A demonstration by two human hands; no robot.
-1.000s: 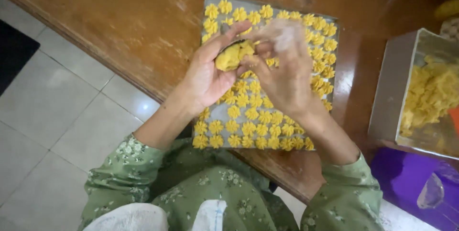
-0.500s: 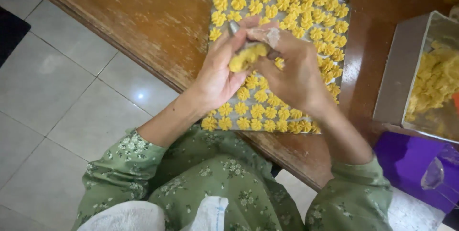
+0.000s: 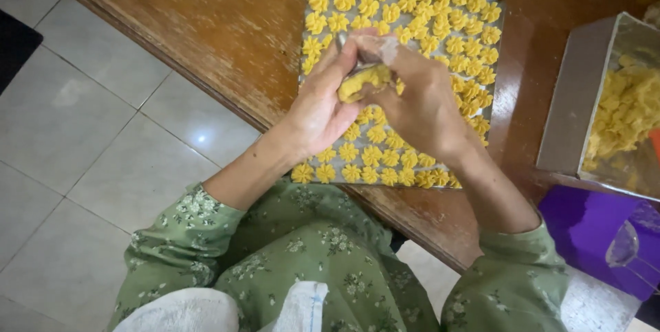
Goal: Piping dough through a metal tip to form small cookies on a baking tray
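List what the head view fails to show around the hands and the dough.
- Metal tool between left hand and right hand: mostly covered by fingers and dough lump, kind unclear.
- Tray middle: hidden under both hands.
- Dough container: cut off by the right edge.
- Clear object on the purple surface: too indistinct to identify.

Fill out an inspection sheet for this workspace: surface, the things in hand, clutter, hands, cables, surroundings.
Surface: worn wooden table, glossy in places.
Things in hand: lump of yellow dough pressed between both hands over the metal baking tray; tray packed with rows of small yellow flower-shaped cookies.
Clutter: metal tin of loose yellow dough at the right; purple object below it.
Hands: left hand and right hand both closed on the dough.
Cables: nothing seen.
Surroundings: pale tiled floor; green floral sleeves.
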